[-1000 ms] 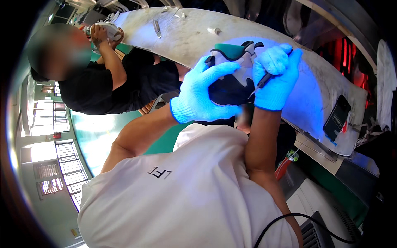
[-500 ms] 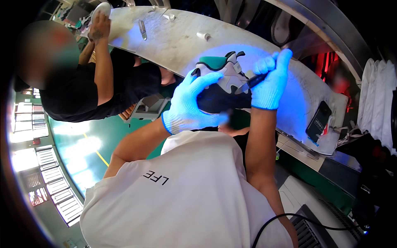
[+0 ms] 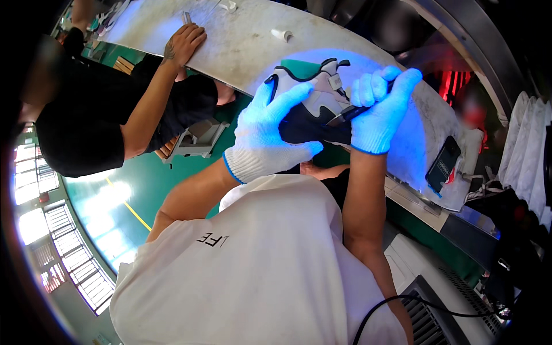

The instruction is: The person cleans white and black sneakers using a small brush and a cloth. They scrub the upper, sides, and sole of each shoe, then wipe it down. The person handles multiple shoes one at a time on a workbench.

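Between my gloved hands is a sneaker [image 3: 322,104] in grey and black with a teal lining. My left hand [image 3: 265,131] grips its near left side, thumb and fingers spread around the black part. In my right hand [image 3: 380,109] is a small black-handled knife [image 3: 348,114], fingers closed round the handle. Its pointed blade lies against or just over the shoe's dark panel; I cannot tell whether it touches. Both gloves are white knit with blue cuffs, lit blue.
A long pale worktable [image 3: 241,43] runs behind the shoe. On it lie a white scrap [image 3: 282,35] and, at right, a dark phone [image 3: 443,164]. A co-worker in black [image 3: 92,121] sits at left, one hand on the table edge. White shoe-like pieces [image 3: 520,144] hang at far right.
My hands, the shoe and the knife have shifted slightly right. The co-worker has lowered a hand from a white shoe to the table edge, over the metal tool lying there.
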The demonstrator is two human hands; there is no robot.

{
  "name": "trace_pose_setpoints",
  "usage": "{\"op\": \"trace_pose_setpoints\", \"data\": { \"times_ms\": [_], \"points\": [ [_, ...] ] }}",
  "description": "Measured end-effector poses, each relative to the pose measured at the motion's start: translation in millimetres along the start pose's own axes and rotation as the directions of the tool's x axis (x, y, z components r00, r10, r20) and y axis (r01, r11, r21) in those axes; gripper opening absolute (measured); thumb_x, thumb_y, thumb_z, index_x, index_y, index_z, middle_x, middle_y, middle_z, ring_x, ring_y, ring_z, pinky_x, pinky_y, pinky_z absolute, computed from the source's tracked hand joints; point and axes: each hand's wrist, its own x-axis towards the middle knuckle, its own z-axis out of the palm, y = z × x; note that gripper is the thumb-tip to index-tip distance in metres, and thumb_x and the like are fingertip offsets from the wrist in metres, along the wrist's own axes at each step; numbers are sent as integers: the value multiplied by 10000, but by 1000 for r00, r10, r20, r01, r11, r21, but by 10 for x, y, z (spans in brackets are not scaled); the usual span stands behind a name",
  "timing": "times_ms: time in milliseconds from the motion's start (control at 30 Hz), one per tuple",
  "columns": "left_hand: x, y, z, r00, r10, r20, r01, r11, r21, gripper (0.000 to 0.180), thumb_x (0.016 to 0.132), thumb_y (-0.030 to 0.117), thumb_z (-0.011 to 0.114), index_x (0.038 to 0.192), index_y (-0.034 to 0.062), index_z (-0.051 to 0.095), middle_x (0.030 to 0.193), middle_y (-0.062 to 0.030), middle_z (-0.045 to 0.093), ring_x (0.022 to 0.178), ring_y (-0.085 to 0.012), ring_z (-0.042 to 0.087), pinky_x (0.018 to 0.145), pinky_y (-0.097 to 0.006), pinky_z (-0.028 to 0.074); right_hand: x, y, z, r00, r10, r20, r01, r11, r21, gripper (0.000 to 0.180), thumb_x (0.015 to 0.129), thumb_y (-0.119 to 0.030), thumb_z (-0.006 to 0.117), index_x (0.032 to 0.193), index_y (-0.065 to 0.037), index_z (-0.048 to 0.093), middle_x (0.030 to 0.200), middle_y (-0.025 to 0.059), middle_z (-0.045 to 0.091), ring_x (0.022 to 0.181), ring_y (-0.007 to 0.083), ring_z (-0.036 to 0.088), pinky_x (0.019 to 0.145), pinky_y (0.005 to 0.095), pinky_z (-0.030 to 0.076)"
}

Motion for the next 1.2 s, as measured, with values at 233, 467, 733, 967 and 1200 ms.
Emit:
{"op": "trace_pose_setpoints", "data": {
  "times_ms": [233, 467, 733, 967, 1200],
  "points": [
    [16, 57, 20, 994, 105, 26, -103, 993, -58, 881, 639, 183, 1007, 1463, 75, 713, 1426, -297, 685, 1246, -448, 727, 1124, -523, 564, -92, -54, 73, 984, -148, -97, 122, 964, -236, 469, 1144, -475, 672, 831, -157, 525, 610, -42, 387, 486, 116, 392, 452, 319, 330],
    [148, -335, 44, 999, 37, 38, -31, 987, -159, 909, 595, 237, 1026, 1442, 114, 723, 1398, -311, 659, 1276, -490, 682, 1094, -500, 574, 164, 226, 327, 916, -195, -351, 141, 975, -172, 418, 1123, -378, 720, 842, -126, 542, 619, -3, 487, 488, 155, 499, 460, 347, 436],
    [342, -636, 96, 985, -43, 168, 91, 951, -294, 874, 630, 307, 1042, 1437, 177, 731, 1492, -237, 678, 1487, -500, 561, 1237, -542, 473, 357, 3, 219, 920, -123, -373, -107, 836, -538, 261, 1066, -212, 767, 914, -85, 598, 671, 28, 583, 486, 162, 544, 453, 336, 425],
    [645, -683, 8, 934, -93, 344, 207, 928, -311, 853, 670, 324, 1037, 1432, 73, 746, 1489, -214, 645, 1383, -394, 624, 1214, -469, 491, 726, -682, -501, 872, -154, -464, -37, 926, -376, 504, 1077, -368, 783, 690, -183, 519, 581, -17, 443, 495, 137, 469, 490, 337, 361],
    [907, -89, 393, 821, 429, 378, -507, 851, 137, 631, 705, 354, 964, 1237, 51, 808, 1466, -298, 628, 1351, -506, 621, 1116, -563, 530, -419, -474, -1338, 847, -300, -438, -25, 801, -598, 155, 1064, -192, 746, 1102, -69, 659, 689, 33, 593, 485, 153, 559, 449, 331, 452]
  ]
}}
